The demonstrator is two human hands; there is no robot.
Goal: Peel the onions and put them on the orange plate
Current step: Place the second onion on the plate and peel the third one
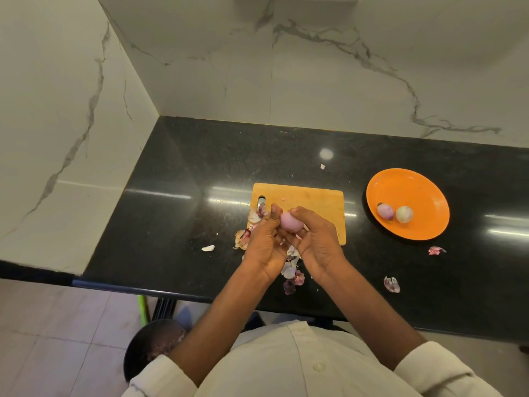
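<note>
Nearest the lens, a pale shirt front and two rolled sleeves frame the forearms, and a dark round bin [154, 346] stands on the floor just below the counter edge, probably there to take the waste. Loose onion skins [290, 277] lie scattered on the black counter [171, 224] under the wrists, which suggests the peeling is being done right above where the scraps can fall. Both hands meet over the near edge of the wooden cutting board [315, 200]: the right hand [317, 243] cups a pink, mostly bare onion [289, 222] from the side and below, while the left hand [264, 242] presses its fingertips against the onion's left side, apparently pinching at a last strip of skin. Holding it off the board this way lets one hand turn it while the other strips. Farther right, well apart from the board, the orange plate [412, 184] carries two peeled onions [395, 212], touching each other near its front rim. By my reckoning this third one is close to joining them.
</note>
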